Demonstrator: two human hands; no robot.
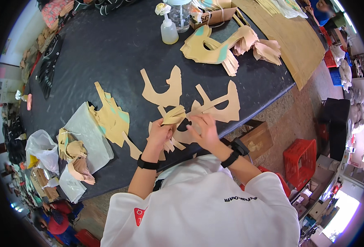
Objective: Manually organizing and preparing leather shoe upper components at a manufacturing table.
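Note:
My left hand (160, 133) is closed around a small sheaf of yellowish-tan cut pieces (173, 115), which look like flat shoe-upper parts. Just to its right, my right hand (205, 131) has thumb and fingers apart, close to the sheaf and over pale tan pieces; I see nothing held in it. Beyond my hands lies a curved U-shaped piece (163, 96). Another curved piece with a strap (227, 109) is to the right. More strips and pieces lie partly hidden under my hands. A stack of yellow-tan pieces with green patches (114, 117) rests to the left.
The dark table (108, 49) carries more stacked cut-outs (209, 47), a pump bottle (169, 31), a clear jar (181, 16) and a cardboard box (215, 17). Plastic sheeting (92, 138) and a bag (42, 148) lie left. Red crates (299, 160) stand beyond the right edge.

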